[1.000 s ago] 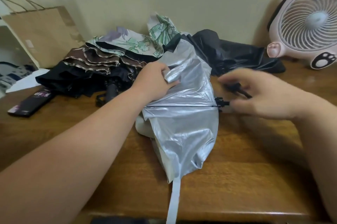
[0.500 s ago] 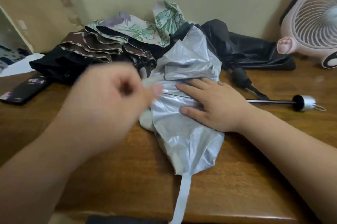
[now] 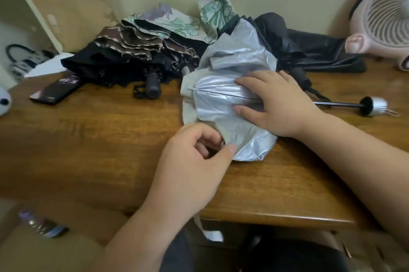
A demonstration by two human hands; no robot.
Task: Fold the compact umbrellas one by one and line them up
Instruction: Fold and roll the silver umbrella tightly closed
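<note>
Pressing the silver umbrella flat at mid-desk with the right hand spread open, the left hand pinching its near hem. Probably light, limp and slick in the cloth, stiff along the ribs; best gathered at the rib tips

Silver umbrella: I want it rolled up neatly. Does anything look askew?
Yes: the silver umbrella has its shaft jutting out to the right, not collapsed, and its strap dangles over the front edge of the table.
</note>
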